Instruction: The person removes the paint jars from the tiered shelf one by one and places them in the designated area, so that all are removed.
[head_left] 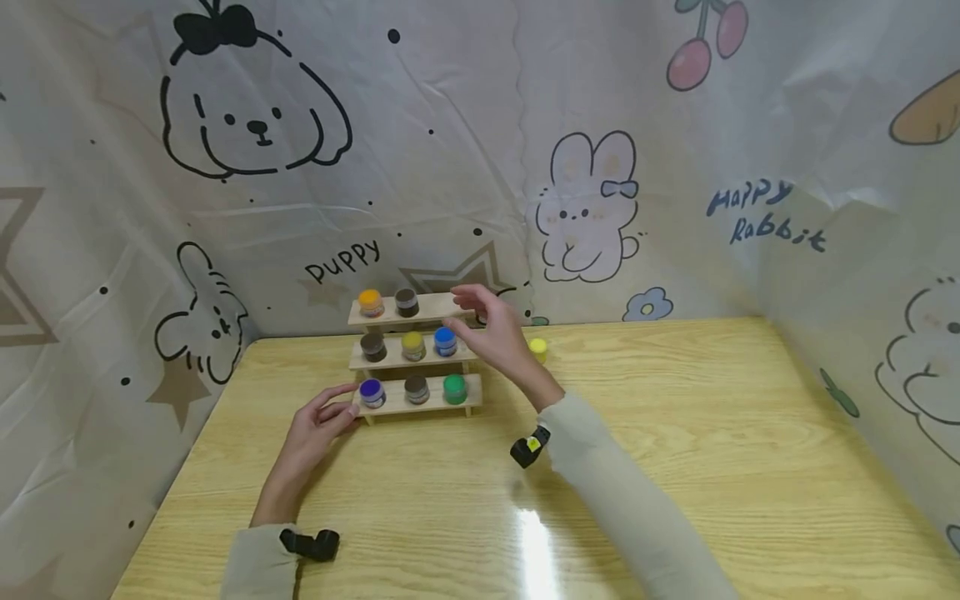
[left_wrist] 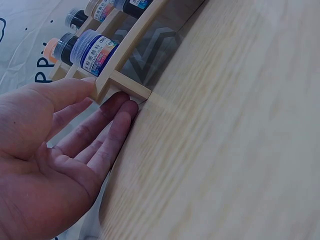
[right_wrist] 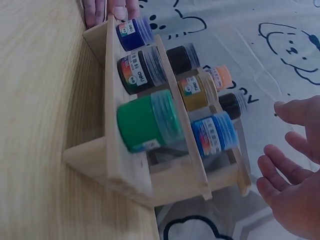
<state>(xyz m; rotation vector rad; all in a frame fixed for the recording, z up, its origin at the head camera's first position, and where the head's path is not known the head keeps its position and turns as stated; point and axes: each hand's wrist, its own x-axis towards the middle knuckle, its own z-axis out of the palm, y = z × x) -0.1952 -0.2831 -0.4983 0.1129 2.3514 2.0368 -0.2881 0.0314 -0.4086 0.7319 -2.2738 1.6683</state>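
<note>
"Wood, pale and bare, was what the left hand (head_left: 318, 427) held?"

"Yes. Its thumb lay on the end of the lowest tier of the stepped rack (head_left: 437, 307), other fingers tucked by the leg beneath. The right hand (head_left: 497, 332) held nothing; its fingers were parted, near the rack's upper right end."

"What could have gone wrong there?"

"Those loose fingers hung close to the blue gouache jar (head_left: 446, 342) on the middle tier. Dipped too low, they might have clipped it off its narrow step."

"And on the left?"

"A tug could have skewed the rack. The violet gouache jar (head_left: 372, 393) stood just beside the thumb, so it seemed likeliest to slide, with the green gouache jar (head_left: 454, 389) at the far end of that tier also at risk."

"Higher up?"

"The orange gouache jar (head_left: 371, 303) stood on the top tier; I saw nothing fastening it, so a jolt could have toppled it."

"Anything off the rack?"

"One yellow jar (head_left: 537, 350), on the worktop (head_left: 675, 400) just beyond the right wrist. A forearm swung outward might have knocked it over."
</note>
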